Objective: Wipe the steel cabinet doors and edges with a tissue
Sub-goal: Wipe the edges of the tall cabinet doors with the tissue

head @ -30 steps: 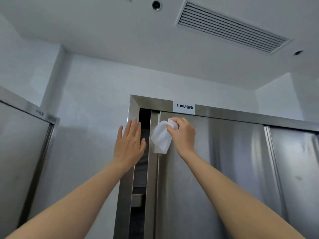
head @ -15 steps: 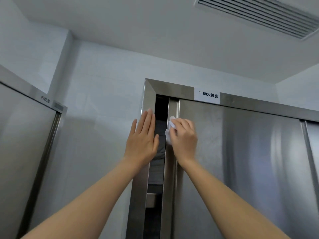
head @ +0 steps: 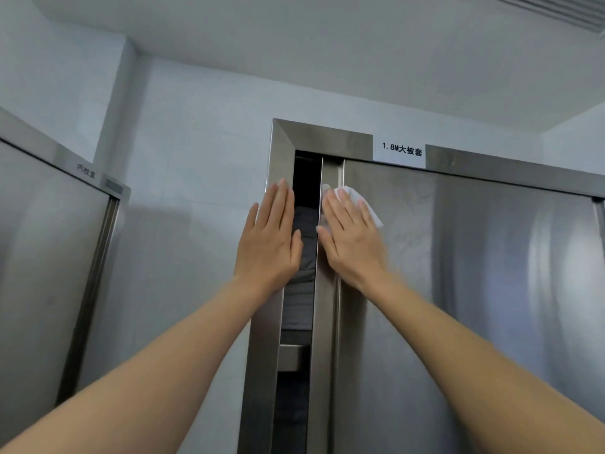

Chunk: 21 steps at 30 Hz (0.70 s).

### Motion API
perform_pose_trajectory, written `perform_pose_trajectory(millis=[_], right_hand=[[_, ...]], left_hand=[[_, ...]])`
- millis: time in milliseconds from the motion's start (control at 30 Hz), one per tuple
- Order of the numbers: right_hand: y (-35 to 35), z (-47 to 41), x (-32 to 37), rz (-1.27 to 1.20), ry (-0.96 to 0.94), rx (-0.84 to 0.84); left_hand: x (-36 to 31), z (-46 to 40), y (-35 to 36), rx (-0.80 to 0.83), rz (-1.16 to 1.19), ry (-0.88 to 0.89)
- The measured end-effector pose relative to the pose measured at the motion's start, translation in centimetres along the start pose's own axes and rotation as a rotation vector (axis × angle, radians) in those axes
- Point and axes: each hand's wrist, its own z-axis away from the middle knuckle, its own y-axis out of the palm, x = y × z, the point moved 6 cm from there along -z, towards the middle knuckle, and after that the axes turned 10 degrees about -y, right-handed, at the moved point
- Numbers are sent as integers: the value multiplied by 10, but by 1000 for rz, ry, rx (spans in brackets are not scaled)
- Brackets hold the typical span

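Tissue (head: 365, 204) is pinned flat under the right hand (head: 352, 239), up high on the sliding steel door (head: 474, 290), at its left edge strip (head: 327, 290). Right grip is not a grasp: fingers straight, palm pressing the tissue to the metal. Only a white corner shows past the fingertips.

Left hand (head: 273, 242) is flat too, fingers straight, holding nothing, braced against the cabinet frame post (head: 263, 355) on the other side of the gap.

Handling, my read:
- Tissue is light, soft, thin. It likely bunches or tears if dragged hard over the door's sharp folded edge. Flat-palm pressure suits the broad face; for the edge strip, better to wrap it over the fingertips and pinch.
- Steel is smooth and slick, so the tissue slides easily. It could also slip out from under the palm.
- Door sits on a track, I'd guess. Side pressure could shift it, hence the bracing hand.

Surroundings:
- Dark gap (head: 302, 198) between post and door, folded grey fabric (head: 299, 257) stacked on shelves inside. Fingers close to that gap are a pinch risk if the door moves.
- Paper label (head: 401, 150) on the top rail, just above the wiping zone. Wet wipe could lift it.
- Second steel cabinet (head: 42, 257) at left, well apart, with its own small label (head: 85, 171).
- Ceiling vent (head: 556, 9) top right, irrelevant.
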Motion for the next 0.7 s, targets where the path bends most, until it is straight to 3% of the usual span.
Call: perform_pose_trajectory(millis=[133,267,467,700], right_hand=[[-1,-9,0,-37,97,22],[3,34,24,-85,46,47],[-7,-42,-32,-36,31,115],[-1,47,26,-193,25,127]], left_hand=[[1,0,1,5,3,5],[0,2,1,-10,3,18],[0,1,1,-7,4,24],[1,2,1,1,7,20]])
